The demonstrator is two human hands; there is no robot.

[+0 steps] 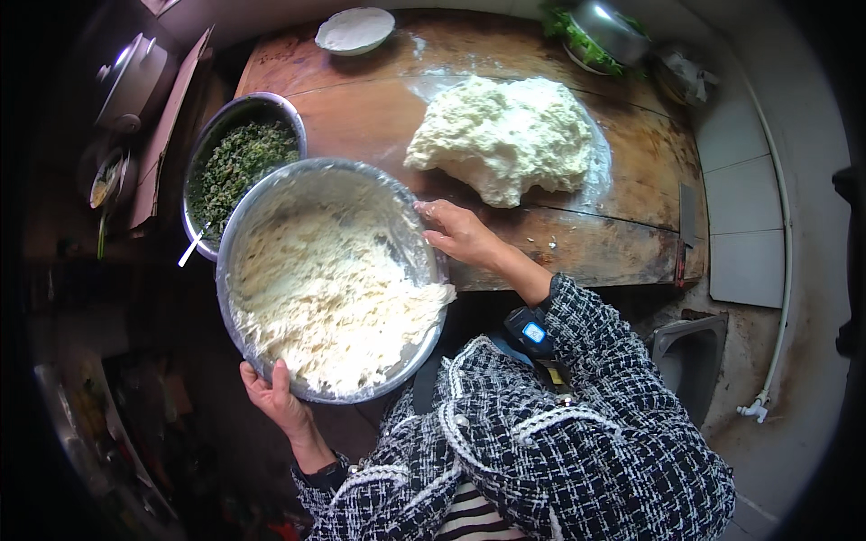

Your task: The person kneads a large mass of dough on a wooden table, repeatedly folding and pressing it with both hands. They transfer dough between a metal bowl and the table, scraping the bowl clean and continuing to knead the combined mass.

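Note:
A large metal basin [226, 270] is tilted towards me, with sticky, shaggy dough [338, 304] inside that hangs over its right rim. My left hand [276, 399] grips the basin's near lower rim, thumb on the inner side. On its far right side, my right hand [463, 233] holds the rim, and its fingertips carry bits of dough. Beyond the right hand, a big rough mass of dough [507, 135] lies on the floured wooden table [352, 115]. Behind the basin and partly covered by it stands a metal bowl [301, 128] of chopped green filling [243, 162] with a spoon handle [193, 247].
A bowl of flour [355, 30] stands at the table's far edge. Leafy greens and an upturned metal bowl [609, 34] are at the back right. A lidded pot [135, 84] and cardboard [169, 135] stand left. A metal sink [690, 365] is at right, near a wall pipe [785, 270].

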